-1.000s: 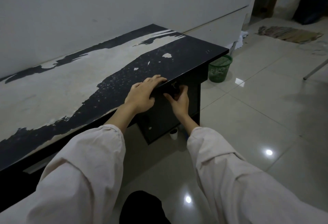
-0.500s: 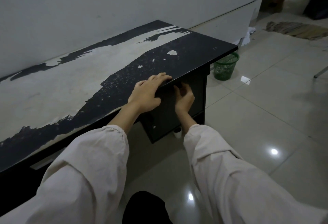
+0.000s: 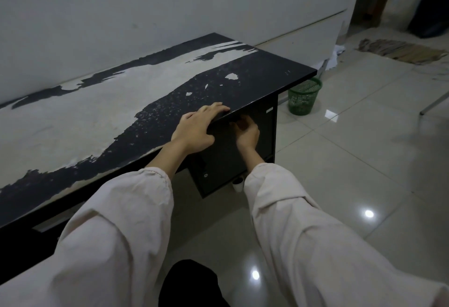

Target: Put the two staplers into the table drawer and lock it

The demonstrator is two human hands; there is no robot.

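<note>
The worn black table [image 3: 170,92] stretches away to my left; its drawer [image 3: 252,122] sits pushed in under the near right edge; my left hand [image 3: 194,129] lies flat on that edge; my right hand [image 3: 246,133] pinches something small at the drawer's lock; staplers out of sight.

The desk [image 3: 150,102] has a black coating, matt and speckled, worn away over much of its top to a pale, rough-looking layer; flakes of it are missing near the right end. The drawer front [image 3: 223,158] below is smooth, dull black. The floor [image 3: 364,160] is pale glossy tile that mirrors the lamps. The waste basket [image 3: 303,97] is green plastic mesh. Both sleeves [image 3: 315,246] are creased, matt beige cloth.
</note>
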